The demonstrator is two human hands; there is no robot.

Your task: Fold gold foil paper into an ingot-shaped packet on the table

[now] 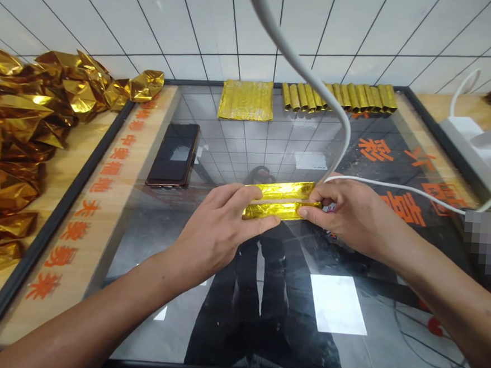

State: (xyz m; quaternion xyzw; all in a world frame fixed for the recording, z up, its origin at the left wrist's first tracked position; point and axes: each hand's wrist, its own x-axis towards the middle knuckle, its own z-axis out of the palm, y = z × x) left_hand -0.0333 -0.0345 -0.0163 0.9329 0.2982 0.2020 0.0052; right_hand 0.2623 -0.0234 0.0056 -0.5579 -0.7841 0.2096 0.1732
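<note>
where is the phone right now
In the head view, the phone lies on the left side of the glass tabletop, just right of the orange characters and beyond the left hand.

Gold foil paper [285,190] (shiny, creased), partly folded, on glass [232,138].

Has two bare forearms: a left forearm [106,303] and a right forearm [441,276], both uncovered as far as the edges of view. Narrows at the wrists, then widens into the left grip [220,221] and the right grip [353,211] — plain bare hands with rounded knuckles and slender fingers. Carries a tiny round spot on the left forearm (too small to make out well). Wears dark, nearly black clothing [228,306], visible only as a mirrored shape, broad and flaring, split down the middle by a narrow pale strip — garment or gap, impossible to tell.
</note>
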